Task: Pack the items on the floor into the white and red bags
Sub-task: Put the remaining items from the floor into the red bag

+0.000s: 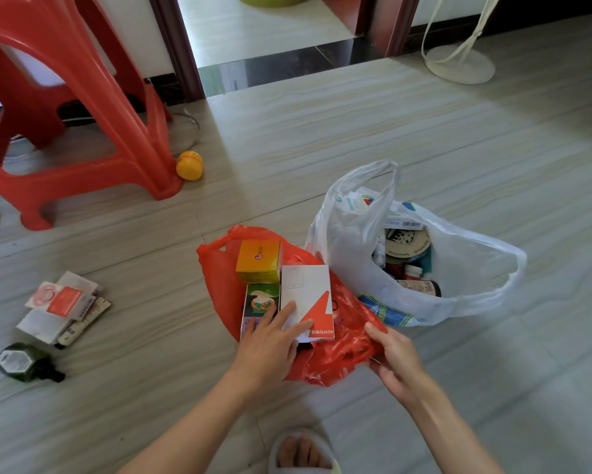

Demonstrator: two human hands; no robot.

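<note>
A red plastic bag [335, 357] lies on the floor with three boxes in its mouth: a yellow box [258, 260], a green box [261, 302] and a white box with a red corner [308, 297]. My left hand [270, 340] rests with straight fingers on the green and white boxes. My right hand [395, 357] pinches the red bag's right edge. To the right stands a white bag [475, 268], open and holding bottles and packets. On the floor at the left lie a stack of sachets [62, 307] and a dark green bottle [26, 362].
A red plastic stool [82, 97] stands at the back left with a yellow ball [189, 165] by its leg. A white fan base [458, 63] is at the back right. A doorway opens behind. My slippered foot [303, 451] is at the bottom edge.
</note>
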